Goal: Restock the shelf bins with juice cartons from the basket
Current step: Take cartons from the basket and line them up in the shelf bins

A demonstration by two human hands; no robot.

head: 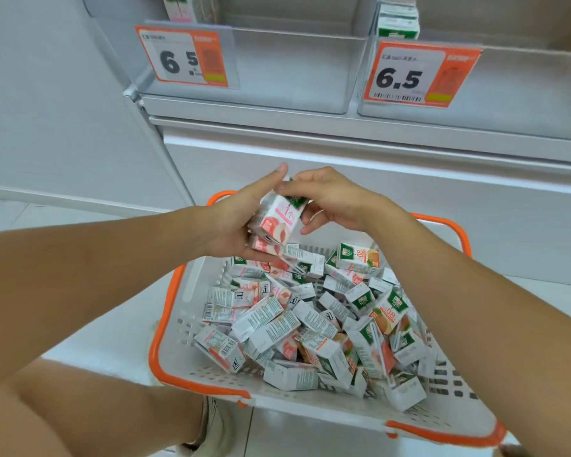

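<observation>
Mid-pick: left hand (241,222) grips stacked pink-and-white peach juice cartons (275,222), right hand (335,199) pinching their top, w/ the orange-rimmed white plastic basket (192,328) just below, next lift to clear shelf bin (287,70) above, probably.

A shop was shown: 2 orange price tags (187,56) (419,75) marked 6.5 were clipped to clear shelf bins (297,70), and an orange-rimmed shopping basket (192,324) was filled with small juice cartons (310,324) below them.
</observation>
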